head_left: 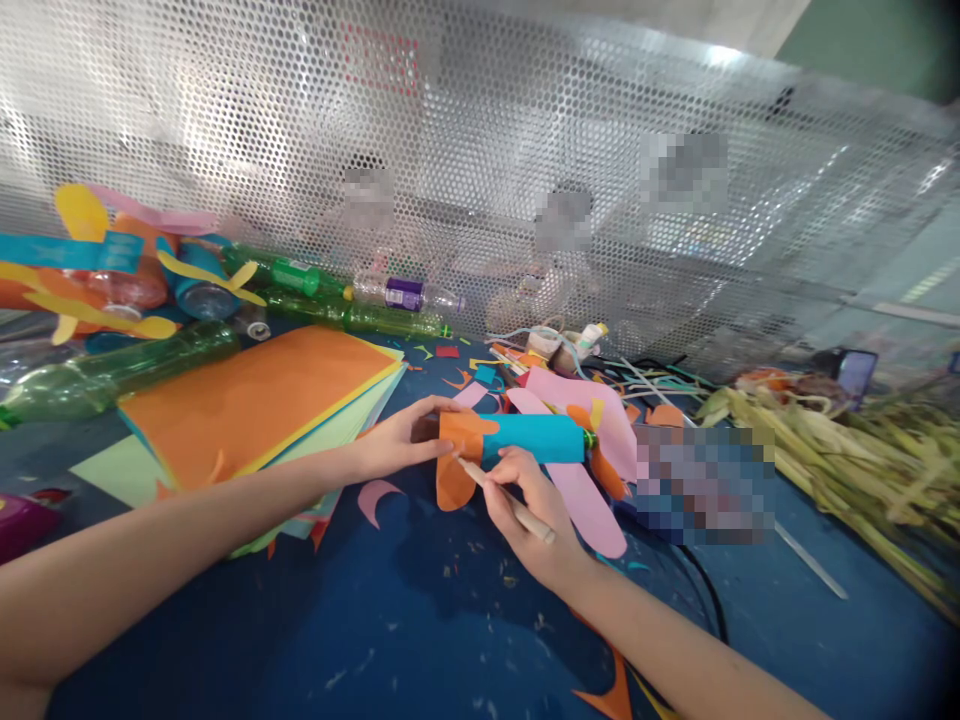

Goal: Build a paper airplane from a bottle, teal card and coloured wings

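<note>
A small plane made from a bottle wrapped in blue paper point(536, 438) lies across the middle, its green neck pointing right. Orange paper point(459, 485) covers its left end as tail pieces. Pink paper wings point(592, 515) stick out from its sides, and orange propeller blades point(609, 472) stand at the neck. My left hand point(409, 438) grips the orange tail end between thumb and fingers. In my right hand point(541, 525) is a slim pale pen point(525, 513), held in a writing grip, its tip touching or very near the orange paper.
Stacked coloured sheets point(262, 400) lie left, beside green bottles point(135, 370) and finished bottle planes point(112, 290). Paper scraps and pink paper point(581, 400) lie behind the plane. Dry husks point(847, 470) lie right. A perforated metal screen point(465, 150) stands behind, with people beyond it.
</note>
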{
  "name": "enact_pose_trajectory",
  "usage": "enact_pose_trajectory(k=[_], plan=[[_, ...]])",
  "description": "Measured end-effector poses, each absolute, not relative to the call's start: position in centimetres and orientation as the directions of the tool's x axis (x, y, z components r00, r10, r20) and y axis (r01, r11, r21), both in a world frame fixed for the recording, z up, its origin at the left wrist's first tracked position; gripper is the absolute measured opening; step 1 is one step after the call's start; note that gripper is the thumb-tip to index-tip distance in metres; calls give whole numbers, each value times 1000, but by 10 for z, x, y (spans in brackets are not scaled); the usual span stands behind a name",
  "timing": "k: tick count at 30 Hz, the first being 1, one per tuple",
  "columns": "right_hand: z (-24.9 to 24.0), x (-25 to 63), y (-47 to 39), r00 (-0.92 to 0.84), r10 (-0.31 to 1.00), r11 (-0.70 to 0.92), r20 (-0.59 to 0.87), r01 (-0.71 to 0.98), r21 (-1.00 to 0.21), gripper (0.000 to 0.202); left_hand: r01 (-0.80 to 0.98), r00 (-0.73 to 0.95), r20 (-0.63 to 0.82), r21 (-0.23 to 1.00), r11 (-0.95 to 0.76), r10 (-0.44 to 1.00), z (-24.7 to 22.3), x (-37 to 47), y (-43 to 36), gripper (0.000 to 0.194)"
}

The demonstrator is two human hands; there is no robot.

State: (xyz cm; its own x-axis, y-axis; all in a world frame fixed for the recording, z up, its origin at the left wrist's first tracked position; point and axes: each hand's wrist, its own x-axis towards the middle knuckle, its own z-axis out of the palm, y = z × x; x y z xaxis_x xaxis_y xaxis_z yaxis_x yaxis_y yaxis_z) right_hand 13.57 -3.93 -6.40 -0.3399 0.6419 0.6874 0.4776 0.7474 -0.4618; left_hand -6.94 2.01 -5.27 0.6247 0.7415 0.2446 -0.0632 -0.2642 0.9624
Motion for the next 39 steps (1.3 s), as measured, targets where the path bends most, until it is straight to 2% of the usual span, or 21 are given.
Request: enact_pose_trajectory(k=[14,20,26,33,39], plan=[[-65,138,-41,-294,654,735,697,464,-494,7,-85,623,248,964,-251,742,-53,-69,20,42],[-65,141,-44,-256,736,664,627,451,-596,6,-71,613,229,969,-236,756,-53,-69,20,43],[-66,141,-42,-272,709,696,651,417,-584,4,-12,597,204,969,-246,776,-50,-69,19,43],[-74,142,-39,-185,760,644,624,349,-681,10,-38,617,199,974,-224,762,-54,-71,21,42],[-71,141,-38,-206,741,658,639,414,-629,12,-42,615,207,972,-230,761,-54,-70,21,41]])
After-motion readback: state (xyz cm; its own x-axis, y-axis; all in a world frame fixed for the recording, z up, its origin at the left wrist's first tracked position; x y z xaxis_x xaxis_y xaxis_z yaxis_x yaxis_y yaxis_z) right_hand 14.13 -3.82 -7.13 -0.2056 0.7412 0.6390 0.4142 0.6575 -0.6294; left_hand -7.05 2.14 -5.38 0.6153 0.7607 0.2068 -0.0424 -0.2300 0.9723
